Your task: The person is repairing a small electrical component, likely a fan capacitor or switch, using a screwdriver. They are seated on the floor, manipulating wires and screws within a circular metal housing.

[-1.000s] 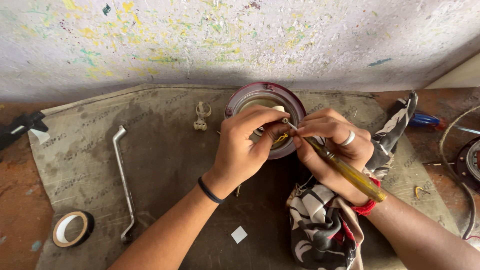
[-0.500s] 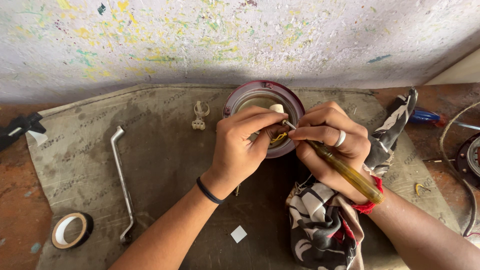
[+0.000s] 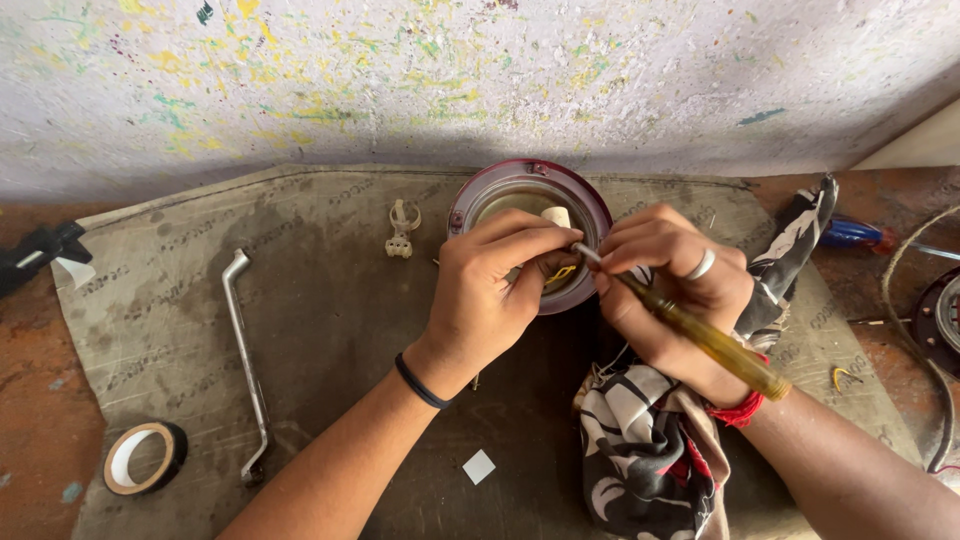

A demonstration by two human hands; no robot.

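In the head view, the left hand point(image 3: 490, 295) pinches a yellow wire point(image 3: 560, 273) inside the round red-rimmed lamp housing point(image 3: 529, 185), at 12 o'clock on the cloth-covered surface point(image 3: 320, 310). The right hand point(image 3: 672, 285) grips a yellow-handled screwdriver point(image 3: 700, 335), tip in the housing. A bent wrench point(image 3: 245, 350) lies at 9 o'clock.

1 head-worn camera looks steeply down and forward from close above the surface point(image 3: 330, 330), facing the paint-speckled wall point(image 3: 480, 80); both forearms enter from the bottom edge, the hands meeting near frame centre.
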